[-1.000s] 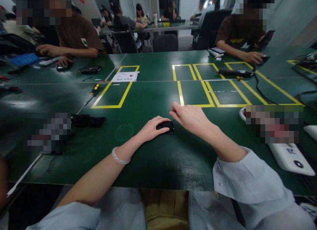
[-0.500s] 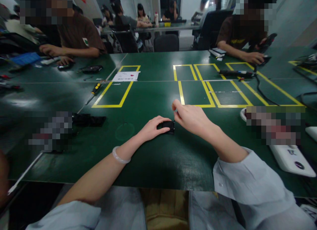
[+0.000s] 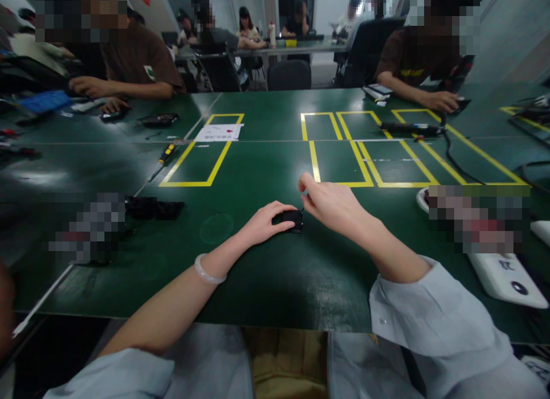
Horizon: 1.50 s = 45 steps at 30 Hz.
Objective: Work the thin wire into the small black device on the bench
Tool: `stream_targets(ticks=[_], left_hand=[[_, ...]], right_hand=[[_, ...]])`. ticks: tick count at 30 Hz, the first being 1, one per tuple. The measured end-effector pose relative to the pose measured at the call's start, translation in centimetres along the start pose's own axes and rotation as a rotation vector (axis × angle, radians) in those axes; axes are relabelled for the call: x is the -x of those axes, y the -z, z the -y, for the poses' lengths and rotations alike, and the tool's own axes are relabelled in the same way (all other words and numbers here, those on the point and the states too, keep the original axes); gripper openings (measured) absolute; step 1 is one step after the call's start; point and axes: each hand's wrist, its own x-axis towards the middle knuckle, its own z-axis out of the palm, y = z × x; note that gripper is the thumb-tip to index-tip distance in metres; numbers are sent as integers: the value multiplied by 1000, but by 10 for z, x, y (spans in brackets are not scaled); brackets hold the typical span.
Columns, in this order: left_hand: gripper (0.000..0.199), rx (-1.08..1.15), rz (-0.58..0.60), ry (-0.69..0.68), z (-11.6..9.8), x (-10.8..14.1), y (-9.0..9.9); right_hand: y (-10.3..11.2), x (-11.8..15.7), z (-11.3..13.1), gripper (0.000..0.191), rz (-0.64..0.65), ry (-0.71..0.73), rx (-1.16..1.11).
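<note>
My left hand [image 3: 265, 222] grips a small black boxy part [image 3: 293, 216] between thumb and fingers, holding it down on the green table [image 3: 266, 290]. Just to the right of that part is my right hand [image 3: 337, 207], its fingers curled into a pinch. A thin dark bit shows below the pinched fingertips, at the part's upper right edge. What it is I cannot make out, and the fingers hide most of it.
Yellow tape outlines and a paper label [image 3: 219, 132] mark the table ahead. A yellow-and-black screwdriver [image 3: 167, 153] lies left, near black pieces [image 3: 154, 208]. A white device [image 3: 509, 278] lies right. Co-workers sit across, beside a black handled tool [image 3: 410, 128] with a cable.
My hands and the black part stay almost where they were. A thin dark bit shows slightly more clearly under my right fingertips.
</note>
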Motion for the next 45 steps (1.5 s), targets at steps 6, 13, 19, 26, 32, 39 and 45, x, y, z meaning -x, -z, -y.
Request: stream_targets(ticks=[6,13,19,26,32,39,45], left_hand=[[41,-9,-4,4,3,0,-2],[39,-12,1,-15,3,0,-2],[39,-9,-4,-11,3,0,-1],[40,-7,-10,-1,4,0,-2],[40,-2,-1,-1,1,0,0],[41,0,-5,-1,3,0,-2],[41,-5,8,1,3,-1,-1]], right_hand=[[-2,0,1,29,-15,12,3],[3,-2,4,29,41,-32,45],[2,0,4,25,11,-22,28],[-1,0,2,31,-7,-11,6],[0,-1,3,28,32,-46,39],[-1,1,2,26,-16,-21,8],[-1,0,3,31,16,-36,42]])
